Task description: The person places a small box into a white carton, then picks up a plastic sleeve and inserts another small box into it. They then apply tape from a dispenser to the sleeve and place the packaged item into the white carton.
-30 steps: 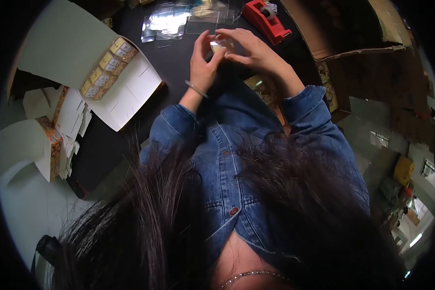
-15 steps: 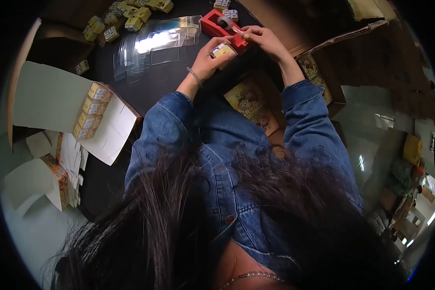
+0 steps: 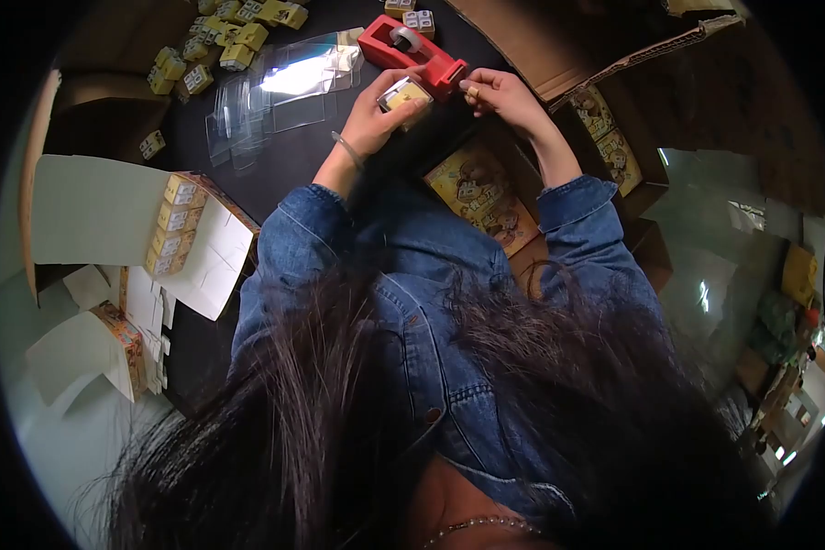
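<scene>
My left hand is closed around a small yellow-and-white box in a clear cover, beside the red tape dispenser. A roll of clear tape sits in the dispenser. My right hand has thumb and fingers pinched together at the dispenser's cutting end; whatever they hold is too small to make out. Flat clear plastic sleeves lie on the dark table, left of the dispenser.
Small yellow boxes are piled at the upper left. An open white carton with a row of small boxes stands left. Cardboard boxes are at the right, and a yellow printed box lies near my lap.
My left hand and its box have moved slightly left and down, away from my right hand. My right hand has dropped from above the dispenser to beside its cutting end.
</scene>
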The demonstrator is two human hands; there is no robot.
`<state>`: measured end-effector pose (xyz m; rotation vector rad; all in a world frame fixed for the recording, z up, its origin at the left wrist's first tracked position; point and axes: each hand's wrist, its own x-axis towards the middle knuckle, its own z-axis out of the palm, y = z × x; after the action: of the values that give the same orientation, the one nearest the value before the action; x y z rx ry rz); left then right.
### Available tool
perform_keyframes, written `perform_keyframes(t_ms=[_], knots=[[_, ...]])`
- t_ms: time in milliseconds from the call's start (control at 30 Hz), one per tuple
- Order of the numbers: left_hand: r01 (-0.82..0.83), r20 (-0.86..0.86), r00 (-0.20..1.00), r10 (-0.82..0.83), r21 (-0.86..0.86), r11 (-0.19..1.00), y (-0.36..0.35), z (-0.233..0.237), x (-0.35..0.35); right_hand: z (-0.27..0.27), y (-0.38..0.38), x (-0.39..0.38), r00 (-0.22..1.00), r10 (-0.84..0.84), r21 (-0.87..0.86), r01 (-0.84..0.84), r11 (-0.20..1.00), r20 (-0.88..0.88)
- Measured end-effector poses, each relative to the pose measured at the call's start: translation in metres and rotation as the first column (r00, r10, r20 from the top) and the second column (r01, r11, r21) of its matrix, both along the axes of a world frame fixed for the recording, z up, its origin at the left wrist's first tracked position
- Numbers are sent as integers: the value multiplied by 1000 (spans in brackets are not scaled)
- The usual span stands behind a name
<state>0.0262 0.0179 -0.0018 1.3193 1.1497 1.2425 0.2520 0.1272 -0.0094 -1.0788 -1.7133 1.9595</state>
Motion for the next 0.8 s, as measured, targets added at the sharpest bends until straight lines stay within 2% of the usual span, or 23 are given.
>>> perform_keyframes(t_ms=[33, 100, 167, 200, 233, 267, 333, 367, 400, 467, 533, 567, 600, 633, 700, 733, 767, 800], knots=[[11, 17, 1000, -11, -41, 999, 0, 0, -1, -6, -2, -1, 1000, 31, 13, -31, 999, 1], [25, 30, 999, -23, -79, 997, -4, 1, 0, -17, -11, -2, 972, -65, 209, 18, 978, 224], [-109, -35, 993, 109, 3, 994, -7, 2, 3, -9, -18, -1, 980, -66, 236, 20, 972, 190], [-139, 6, 990, 139, 33, 990, -9, 1, 5, -9, -28, -1, 997, -61, 162, 70, 984, -55], [-154, 14, 988, 153, 13, 988, -14, -1, 5, -5, -46, 1, 953, -86, 63, 109, 992, -290], [-164, 21, 986, 164, 1, 986, -14, -1, 5, 12, -64, -10, 937, -61, 39, 79, 996, -345], [-157, 59, 986, 158, -20, 987, -15, -4, 5, 29, -85, -35, 916, -70, 102, 119, 988, -394], [-149, 78, 985, 151, -27, 988, -15, -2, 4, 24, -87, -46, 953, -122, 224, 188, 956, -278], [-142, 96, 985, 145, -31, 989, -16, 1, 2, 21, -89, -50, 952, -123, 223, 189, 956, -281], [-146, 152, 976, 154, -60, 987, -19, -2, -1, 22, -91, -59, 957, -208, 351, 270, 897, -204], [-146, -10, 989, 146, -36, 989, -24, -4, -4, 16, -93, -61, 957, -191, 303, 253, 919, -220], [-144, 174, 972, 156, -80, 986, -27, -4, -3, 16, -97, -62, 983, -184, 377, 164, 911, 18], [-169, 360, 911, 201, -119, 978, -30, -4, -2, 17, -99, -63, 950, -187, 433, 62, 899, 252], [-186, 530, 813, 240, -154, 970, -32, -2, -2, 6, -110, -64, 928, -236, 549, 42, 835, 288], [-194, 647, 717, 261, -174, 965, -47, 6, 4, -1, -123, -68, 927, -263, 552, 76, 830, 268], [-199, 696, 673, 252, -159, 967, -53, 8, 9, -1, -125, -71, 967, -256, 215, 254, 943, -20], [-205, 719, 642, 265, -172, 964, -58, 11, 11, -1, -130, -71, 896, -340, -183, 297, 937, -286], [-261, 695, 659, 286, -145, 954, -59, 14, 9, 2, -121, -63, 885, -277, -171, 228, 959, -375]])
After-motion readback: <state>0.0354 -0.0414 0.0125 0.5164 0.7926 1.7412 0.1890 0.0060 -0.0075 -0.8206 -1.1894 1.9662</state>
